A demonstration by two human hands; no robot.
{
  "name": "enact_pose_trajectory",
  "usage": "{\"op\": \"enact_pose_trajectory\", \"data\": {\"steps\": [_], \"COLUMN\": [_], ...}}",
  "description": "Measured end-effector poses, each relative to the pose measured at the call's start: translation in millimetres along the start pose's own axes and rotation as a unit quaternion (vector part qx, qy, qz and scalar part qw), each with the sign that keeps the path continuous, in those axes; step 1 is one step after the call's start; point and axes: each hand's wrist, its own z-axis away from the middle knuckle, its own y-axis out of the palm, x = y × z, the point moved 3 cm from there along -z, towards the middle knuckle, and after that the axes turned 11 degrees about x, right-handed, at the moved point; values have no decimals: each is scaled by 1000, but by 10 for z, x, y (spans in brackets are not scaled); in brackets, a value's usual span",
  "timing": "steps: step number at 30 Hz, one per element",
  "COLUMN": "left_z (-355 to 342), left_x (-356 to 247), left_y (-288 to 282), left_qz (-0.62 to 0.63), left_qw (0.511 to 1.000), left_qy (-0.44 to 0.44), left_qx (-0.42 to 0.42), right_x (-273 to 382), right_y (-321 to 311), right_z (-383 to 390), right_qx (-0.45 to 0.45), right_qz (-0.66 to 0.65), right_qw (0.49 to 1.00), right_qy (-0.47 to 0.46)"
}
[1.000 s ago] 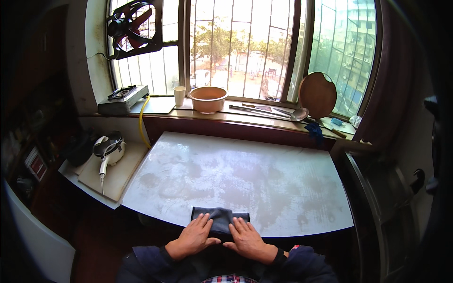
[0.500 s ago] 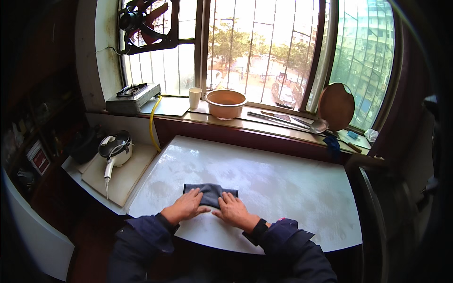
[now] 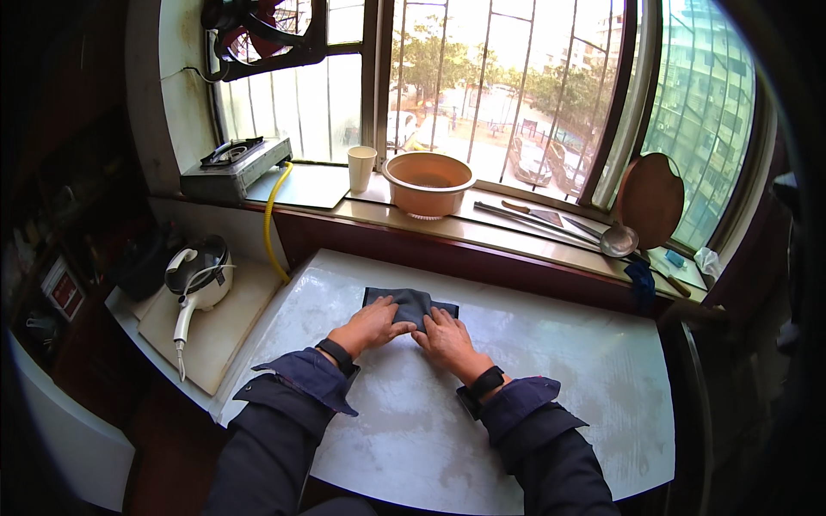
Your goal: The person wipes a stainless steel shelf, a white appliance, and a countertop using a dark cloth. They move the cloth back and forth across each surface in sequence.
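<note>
A folded dark grey cloth (image 3: 413,303) with black edges lies on the pale, smeared tabletop (image 3: 568,378), its middle bunched up in a ridge. My left hand (image 3: 372,327) grips its left part, fingers over the top and thumb at the near edge. On the right part, my right hand (image 3: 449,342) has hold of it in the same way, pressing down. The two thumbs point toward each other with a small gap between them. Damp-looking streaks and dull patches mark the surface around the cloth.
Along the windowsill stand a gas stove (image 3: 237,170), a paper cup (image 3: 361,168), an orange-brown basin (image 3: 428,196), a ladle (image 3: 619,241) and a round wooden board (image 3: 651,202). A yellow hose (image 3: 270,215) hangs down beside the table. At left, a white electric pot (image 3: 206,288) rests on a board (image 3: 228,335).
Both hands have slid the cloth away from me across the tabletop, toward the window. My forearms now reach farther over the table, and the view has shifted slightly.
</note>
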Motion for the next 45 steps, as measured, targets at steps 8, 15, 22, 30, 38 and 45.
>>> {"op": "enact_pose_trajectory", "data": {"steps": [8, 15, 22, 30, 38, 45], "left_z": [871, 2356, 3625, 4017, 3224, 1710], "left_x": [-229, -450, -509, 45, 922, 1365], "left_y": [20, 347, 550, 341, -173, -603], "left_qz": [-4, -42, -31, 25, 64, 10], "left_qw": [994, 998, 998, 992, 988, 991], "left_qy": [-8, 19, -9, -89, -123, -133], "left_qx": [110, 49, -47, -88, -68, -28], "right_x": [517, 1438, 2364, 2960, 2748, 1908], "right_y": [-30, 114, 208, 369, 522, 453], "right_z": [615, 1541, 2176, 1755, 415, -768], "right_qx": [66, 139, 146, 69, 46, -25], "right_qz": [5, 54, 36, 76, 36, 47], "right_qw": [997, 984, 975, 972, 980, 990], "right_qy": [-31, -96, -165, -213, -190, -133]}}
